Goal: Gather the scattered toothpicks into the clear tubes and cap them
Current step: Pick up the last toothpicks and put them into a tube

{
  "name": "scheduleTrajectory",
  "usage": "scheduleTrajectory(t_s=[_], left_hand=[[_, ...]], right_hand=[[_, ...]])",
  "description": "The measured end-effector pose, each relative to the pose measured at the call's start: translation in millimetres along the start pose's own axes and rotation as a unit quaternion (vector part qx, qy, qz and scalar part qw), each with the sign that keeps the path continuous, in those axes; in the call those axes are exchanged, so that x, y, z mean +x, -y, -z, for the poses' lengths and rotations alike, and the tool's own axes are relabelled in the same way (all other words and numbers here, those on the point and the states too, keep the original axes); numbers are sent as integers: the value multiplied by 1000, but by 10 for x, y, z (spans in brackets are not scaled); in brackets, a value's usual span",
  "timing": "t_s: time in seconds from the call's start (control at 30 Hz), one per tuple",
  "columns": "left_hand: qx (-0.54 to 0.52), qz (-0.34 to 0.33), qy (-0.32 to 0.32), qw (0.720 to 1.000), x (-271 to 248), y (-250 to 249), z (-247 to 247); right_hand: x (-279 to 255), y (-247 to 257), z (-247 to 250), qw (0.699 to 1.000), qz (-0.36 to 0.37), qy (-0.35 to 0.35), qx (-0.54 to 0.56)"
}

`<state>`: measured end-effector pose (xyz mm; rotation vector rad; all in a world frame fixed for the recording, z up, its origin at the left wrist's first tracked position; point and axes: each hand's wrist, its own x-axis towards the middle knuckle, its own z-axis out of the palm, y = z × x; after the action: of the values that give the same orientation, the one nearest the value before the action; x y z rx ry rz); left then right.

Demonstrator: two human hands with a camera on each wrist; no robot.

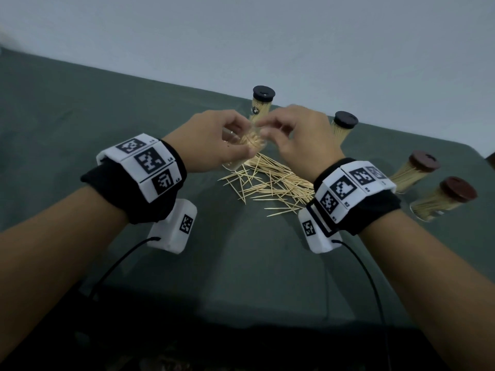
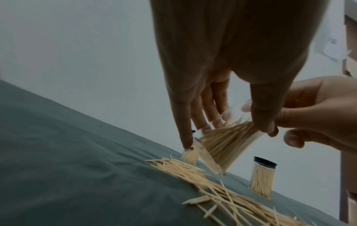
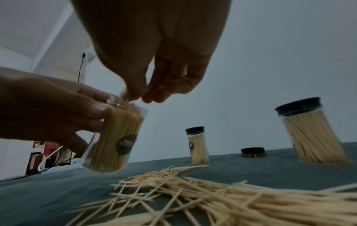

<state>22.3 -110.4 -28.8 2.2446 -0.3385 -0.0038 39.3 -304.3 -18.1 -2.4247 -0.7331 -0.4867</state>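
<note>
Green cloth carries scattered toothpicks near centre. An open, nearly full tube is gripped tilted by the left hand; right hand fingertips are pinched at its mouth, seemingly feeding picks. Next, more must be gathered, then capped.

The left hand is curled in a grip, raised; the right hand hovers just beside it, fingertips pinched together, pointing down.

The left hand grips an open clear tube packed with toothpicks, tilted above the table. The right hand pinches its fingertips at the tube's mouth. Loose toothpicks litter the green cloth.
</note>
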Motion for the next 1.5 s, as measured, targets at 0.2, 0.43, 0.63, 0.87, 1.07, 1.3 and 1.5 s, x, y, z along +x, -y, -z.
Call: scheduleTrajectory(t_s=[0.2, 0.43, 0.63, 0.87, 1.07, 1.3, 1.5], left_hand=[[-68, 3, -15, 998, 38, 73, 35], [-31, -15, -20, 999, 29, 78, 56], [-20, -20, -18, 999, 10, 46, 56], [-26, -28, -33, 999, -9, 1, 54], [-29, -51, -52, 997, -20, -13, 54], [-3, -59, -69, 996, -20, -7, 59], [10, -66, -64, 996, -25, -8, 22]], right_hand=[[-56, -1, 3, 989, -6, 123, -83], [-28, -12, 30, 996, -33, 74, -20], [-41, 6, 67, 992, -33, 90, -82], [-68, 36, 49, 997, -35, 53, -31], [-71, 69, 1, 990, -10, 117, -78], [-80, 91, 60, 999, -7, 33, -29], [-87, 102, 0, 993, -14, 99, -59]])
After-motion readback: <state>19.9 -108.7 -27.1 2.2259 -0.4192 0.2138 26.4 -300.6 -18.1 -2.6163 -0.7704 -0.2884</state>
